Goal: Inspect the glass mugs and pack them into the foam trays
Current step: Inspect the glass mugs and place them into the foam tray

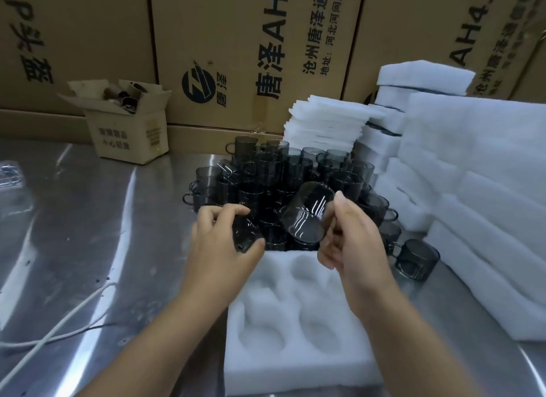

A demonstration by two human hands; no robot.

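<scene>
At the left of the steel bench (88, 219), white cords (59, 322) are trailing toward eight o'clock, and a small open carton (130, 130) is standing at eleven o'clock.

The left hand (218, 243) is curling its fingers and thumb around a small dark mug (246, 237) at the near edge of the mug pile (280, 175). The fingers are hiding most of that mug, so I cannot tell how its axis is lying.

Directly at six o'clock from both hands, the open foam tray (295, 367) is lying flat, its near pockets showing empty and facing up.

The right hand (354, 243) is pinching a second mug (307, 216) by its side and holding it in the air. Its long axis is slanting roughly from seven to one o'clock, well off upright, and it is hanging just above the tray's far edge.

I judge this to be the inspection step. The right hand is sitting nearer the far pockets, so its mug is likely needing only righting and lowering toward six o'clock.

At three o'clock a lone mug (416, 259) is standing on the bench, beside the stacked foam trays (487, 189).
</scene>
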